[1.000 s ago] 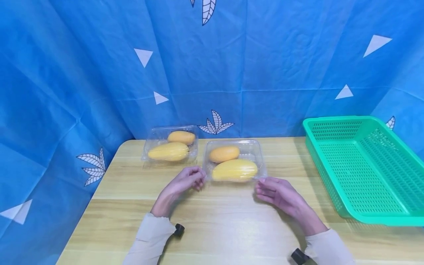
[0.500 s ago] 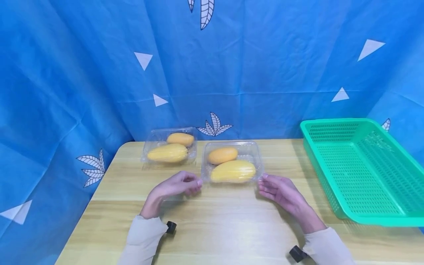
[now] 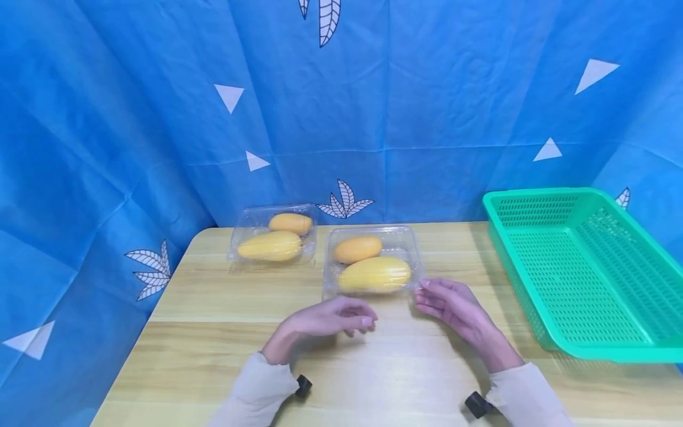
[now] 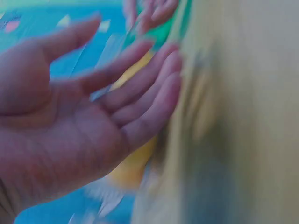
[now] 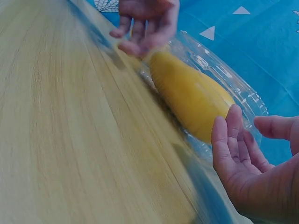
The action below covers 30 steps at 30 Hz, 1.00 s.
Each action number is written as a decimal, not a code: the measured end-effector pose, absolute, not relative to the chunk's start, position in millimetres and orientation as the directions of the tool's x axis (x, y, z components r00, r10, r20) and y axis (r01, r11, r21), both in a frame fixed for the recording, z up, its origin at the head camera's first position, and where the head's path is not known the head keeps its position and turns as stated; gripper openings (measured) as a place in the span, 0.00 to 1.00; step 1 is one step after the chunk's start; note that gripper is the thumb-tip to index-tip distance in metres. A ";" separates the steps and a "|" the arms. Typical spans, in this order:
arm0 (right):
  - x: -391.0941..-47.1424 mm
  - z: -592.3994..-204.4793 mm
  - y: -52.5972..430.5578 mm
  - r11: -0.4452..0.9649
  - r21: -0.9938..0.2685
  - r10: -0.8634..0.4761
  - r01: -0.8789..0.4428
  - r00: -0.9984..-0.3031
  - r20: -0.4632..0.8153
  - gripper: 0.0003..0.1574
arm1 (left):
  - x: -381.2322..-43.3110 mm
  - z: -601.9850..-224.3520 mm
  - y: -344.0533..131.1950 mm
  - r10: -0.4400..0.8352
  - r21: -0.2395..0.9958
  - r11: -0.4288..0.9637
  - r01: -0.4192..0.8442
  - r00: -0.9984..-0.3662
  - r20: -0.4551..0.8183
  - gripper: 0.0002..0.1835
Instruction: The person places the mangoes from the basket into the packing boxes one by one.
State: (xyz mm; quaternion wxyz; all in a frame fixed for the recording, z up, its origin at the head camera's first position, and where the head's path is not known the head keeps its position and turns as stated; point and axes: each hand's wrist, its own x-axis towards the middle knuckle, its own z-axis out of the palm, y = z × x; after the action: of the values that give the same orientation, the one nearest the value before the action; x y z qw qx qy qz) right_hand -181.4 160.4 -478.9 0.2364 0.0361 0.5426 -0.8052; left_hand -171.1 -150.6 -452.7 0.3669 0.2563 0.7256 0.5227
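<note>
A clear plastic container stands mid-table, holding a long yellow fruit and a smaller orange oval fruit. My right hand is at its front right corner, with thumb and fingertips right at the edge. In the right wrist view the thumb and fingers are apart, the yellow fruit just beyond them. In front of the container my left hand hovers over the table, holding nothing. Its fingers are loosely extended and the palm shows in the left wrist view.
A second clear plastic container, also with a yellow and an orange fruit, stands at the back left. On the right is a green perforated basket. A blue patterned curtain hangs behind the wooden table.
My left hand has left the container's front left corner, drawing back slightly and then moving right in front of the container. The right hand stays at the right corner; both containers stay put.
</note>
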 end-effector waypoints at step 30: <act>-187.9 -475.6 168.4 -0.080 -0.927 -0.334 0.366 -0.886 -0.321 0.22 | -153.3 -477.7 -29.1 0.255 0.713 -0.500 -0.492 -0.870 -0.421 0.14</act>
State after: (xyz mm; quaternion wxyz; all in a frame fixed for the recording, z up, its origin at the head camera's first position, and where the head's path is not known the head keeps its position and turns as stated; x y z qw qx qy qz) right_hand -187.9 168.4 -475.6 0.2382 0.0123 0.6350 -0.7347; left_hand -153.3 -29.1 -477.7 0.2183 -0.1313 0.4501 0.8559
